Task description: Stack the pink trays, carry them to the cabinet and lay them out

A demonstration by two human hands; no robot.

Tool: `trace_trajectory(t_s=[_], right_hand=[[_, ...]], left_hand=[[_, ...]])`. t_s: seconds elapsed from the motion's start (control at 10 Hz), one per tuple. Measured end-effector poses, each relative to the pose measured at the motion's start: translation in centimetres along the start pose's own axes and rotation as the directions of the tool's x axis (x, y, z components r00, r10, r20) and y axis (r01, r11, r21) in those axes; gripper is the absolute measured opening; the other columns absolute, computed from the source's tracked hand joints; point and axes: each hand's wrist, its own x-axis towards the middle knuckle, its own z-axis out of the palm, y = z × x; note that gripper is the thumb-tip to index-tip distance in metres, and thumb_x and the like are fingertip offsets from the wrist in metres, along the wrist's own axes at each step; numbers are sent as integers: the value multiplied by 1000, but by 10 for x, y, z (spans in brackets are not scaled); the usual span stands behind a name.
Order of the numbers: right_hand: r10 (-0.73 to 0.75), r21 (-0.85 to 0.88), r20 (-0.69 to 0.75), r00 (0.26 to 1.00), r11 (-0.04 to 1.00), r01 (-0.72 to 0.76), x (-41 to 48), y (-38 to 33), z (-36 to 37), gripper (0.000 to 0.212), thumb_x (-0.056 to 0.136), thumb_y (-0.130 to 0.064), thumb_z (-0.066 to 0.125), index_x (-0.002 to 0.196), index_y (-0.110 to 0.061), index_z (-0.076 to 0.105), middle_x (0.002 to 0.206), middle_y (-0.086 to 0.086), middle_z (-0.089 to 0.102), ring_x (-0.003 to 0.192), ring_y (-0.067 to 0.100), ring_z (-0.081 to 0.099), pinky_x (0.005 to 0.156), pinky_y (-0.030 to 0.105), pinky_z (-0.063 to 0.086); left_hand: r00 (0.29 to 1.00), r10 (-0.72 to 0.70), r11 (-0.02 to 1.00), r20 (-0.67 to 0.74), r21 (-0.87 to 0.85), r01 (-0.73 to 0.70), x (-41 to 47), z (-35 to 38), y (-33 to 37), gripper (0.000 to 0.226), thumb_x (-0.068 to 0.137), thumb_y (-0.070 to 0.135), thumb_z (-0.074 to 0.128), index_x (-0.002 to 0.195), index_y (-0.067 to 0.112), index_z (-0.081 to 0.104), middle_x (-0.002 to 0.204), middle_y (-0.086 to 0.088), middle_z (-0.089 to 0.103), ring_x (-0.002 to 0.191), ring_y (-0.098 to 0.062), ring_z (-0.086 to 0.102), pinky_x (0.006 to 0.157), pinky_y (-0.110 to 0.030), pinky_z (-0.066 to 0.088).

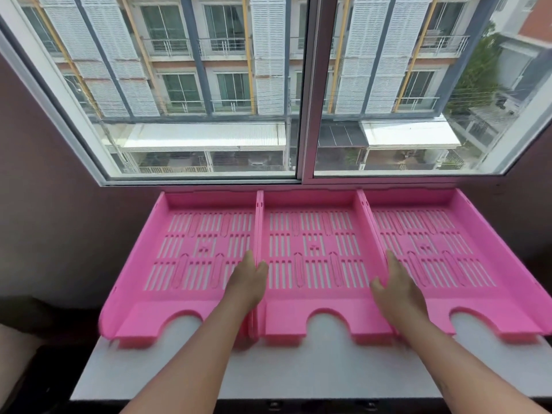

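Observation:
Three pink slotted trays lie side by side on a white cabinet top [298, 372] under the window: a left tray [167, 264], a middle tray [313, 261] and a right tray [466, 264]. My left hand [248, 282] rests at the middle tray's left wall, thumb inside that tray and fingers over the seam with the left tray. At the middle tray's right wall is my right hand [395, 286], thumb inside and fingers over the right tray's edge. Whether the hands squeeze the walls is unclear.
A large sliding window [304, 94] stands directly behind the trays. Dark mauve walls flank the cabinet on both sides. The cabinet's white front strip runs below the trays, with a dark edge beneath it.

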Motion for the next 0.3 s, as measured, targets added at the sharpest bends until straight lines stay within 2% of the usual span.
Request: trace_trajectory(t_s=[0.1, 0.2, 0.3], right_hand=[[-15, -15, 8, 1000, 1000, 15, 2, -1, 1, 70, 98, -19, 51, 158, -16, 15, 154, 12, 42, 92, 33, 65, 55, 26, 45], [-16, 64, 12, 1000, 998, 15, -1, -3, -4, 69, 98, -22, 50, 158, -15, 16, 157, 12, 37, 129, 36, 53, 86, 40, 53], [-57, 130, -3, 998, 990, 57, -9, 2, -8, 71, 98, -23, 51, 158, -17, 14, 160, 9, 31, 139, 33, 43, 104, 46, 44]], left_hand=[[1000, -9, 999, 10, -37, 10, 5, -2, 0, 61, 102, 32, 33, 155, 11, 11, 162, -11, 19, 149, -29, 19, 117, -44, 20], [1000, -6, 999, -13, -37, 5, -1, -4, 6, 62, 102, 30, 38, 155, 12, 12, 162, -11, 20, 148, -29, 20, 117, -45, 21], [991, 45, 999, -127, -24, -48, -23, 2, 5, 68, 98, 31, 47, 155, 16, 14, 161, -7, 23, 147, -28, 25, 115, -47, 25]])
